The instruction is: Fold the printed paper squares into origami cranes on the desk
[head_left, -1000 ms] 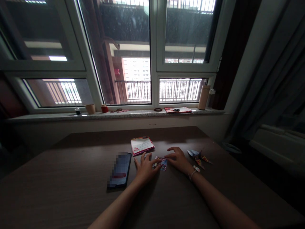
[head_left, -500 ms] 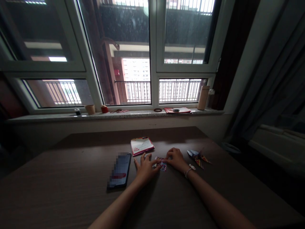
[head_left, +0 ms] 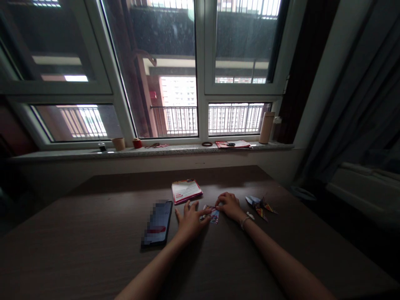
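Observation:
A small folded piece of colourful printed paper (head_left: 213, 214) lies flat on the dark wooden table (head_left: 93, 250). My left hand (head_left: 189, 219) rests flat on the table with its fingers spread, and the thumb and forefinger press the paper's left edge. My right hand (head_left: 228, 204) has its fingers curled, fingertips pressing the paper's right upper edge. A beaded bracelet circles my right wrist.
A phone (head_left: 158, 223) lies left of my left hand. A stack of paper sheets (head_left: 186, 190) sits behind the hands. Folded paper figures (head_left: 260, 204) lie to the right. The windowsill (head_left: 175, 150) holds cups, papers and a tall flask (head_left: 267, 127).
My right hand drew in toward the paper and its fingers curled from spread flat to pressing on the paper's edge. My left hand barely moved.

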